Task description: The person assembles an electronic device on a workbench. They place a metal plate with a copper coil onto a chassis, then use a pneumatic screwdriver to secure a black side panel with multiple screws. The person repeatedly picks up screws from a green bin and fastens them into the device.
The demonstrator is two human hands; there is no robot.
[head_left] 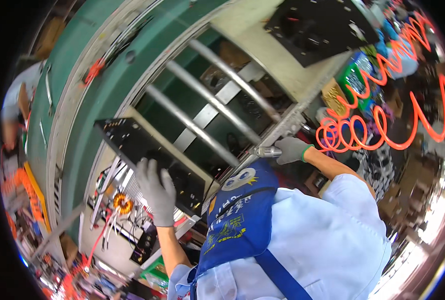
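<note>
My left hand (pixel 155 192), fingers extended, is at a black panel (pixel 147 150) beside metal rollers (pixel 212 102); contact is unclear. My right hand (pixel 291 151) wraps its grip around a silver tool (pixel 267 151), apart from the panel. A wired coil (pixel 123 203) sits uncovered: I judge this partway done.

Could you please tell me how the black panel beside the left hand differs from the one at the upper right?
The left-side panel looks long and narrow, whereas the upper-right panel looks broader. The left hand is at the left-side panel, while neither of the person's hands is near the upper-right panel. Both are black with small light marks.
</note>
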